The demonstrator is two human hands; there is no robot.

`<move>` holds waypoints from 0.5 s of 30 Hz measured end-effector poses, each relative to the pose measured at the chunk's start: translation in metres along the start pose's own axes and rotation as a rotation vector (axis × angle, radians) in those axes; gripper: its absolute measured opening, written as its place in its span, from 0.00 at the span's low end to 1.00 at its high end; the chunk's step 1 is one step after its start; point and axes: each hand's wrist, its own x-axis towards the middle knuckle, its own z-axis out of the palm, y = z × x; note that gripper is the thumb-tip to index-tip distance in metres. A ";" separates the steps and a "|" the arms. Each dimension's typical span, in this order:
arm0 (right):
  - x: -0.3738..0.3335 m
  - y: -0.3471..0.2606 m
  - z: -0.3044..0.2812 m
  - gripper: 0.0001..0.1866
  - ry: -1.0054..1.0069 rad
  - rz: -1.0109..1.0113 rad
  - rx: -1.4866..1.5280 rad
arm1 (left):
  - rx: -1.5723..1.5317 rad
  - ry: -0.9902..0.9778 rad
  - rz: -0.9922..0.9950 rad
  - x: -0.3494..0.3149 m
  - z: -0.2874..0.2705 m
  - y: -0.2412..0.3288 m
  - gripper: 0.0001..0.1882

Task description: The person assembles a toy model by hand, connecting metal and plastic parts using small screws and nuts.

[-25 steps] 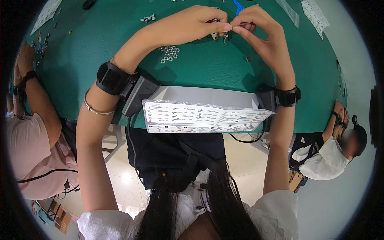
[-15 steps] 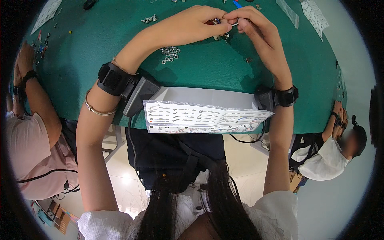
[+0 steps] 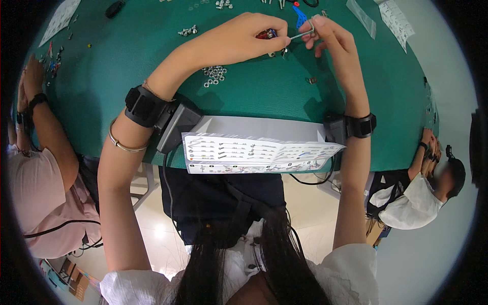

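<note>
At the far middle of the table, my left hand (image 3: 249,36) is closed around a small assembly (image 3: 266,34) with red and dark parts. Most of that piece is hidden by the fingers, and small metal bits show below the thumb. My right hand (image 3: 330,35) pinches a thin metal rod with a bent end (image 3: 302,35), which looks like a hex key. Its other tip meets the assembly at my left thumb. A blue perforated strip (image 3: 301,19) lies just behind the rod.
Loose nuts (image 3: 214,72) and screws (image 3: 188,30) lie near my left forearm. A folded printed instruction sheet (image 3: 259,152) stands at the near edge. A clear plastic bag (image 3: 362,19) is at far right. People sit on both sides, a hand (image 3: 33,73) at left.
My right hand has moved slightly apart from the left and its fingers have spread, baring the metal rod. The view has shifted, showing more of the table's far side.
</note>
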 end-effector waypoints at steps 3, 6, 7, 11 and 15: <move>0.001 -0.003 0.000 0.14 -0.082 0.039 -0.039 | 0.023 0.013 0.039 0.001 0.001 -0.002 0.12; 0.001 -0.009 0.000 0.14 -0.123 0.002 -0.069 | 0.009 -0.013 -0.053 -0.001 -0.001 0.005 0.13; 0.001 -0.010 0.000 0.13 -0.132 -0.027 -0.081 | 0.009 -0.013 -0.053 -0.001 -0.001 0.004 0.13; -0.001 -0.012 -0.001 0.13 -0.141 -0.036 -0.045 | -0.075 0.028 -0.078 0.000 0.000 0.004 0.16; -0.002 -0.012 -0.003 0.14 -0.180 -0.056 0.045 | -0.100 0.032 -0.090 0.000 0.001 0.002 0.18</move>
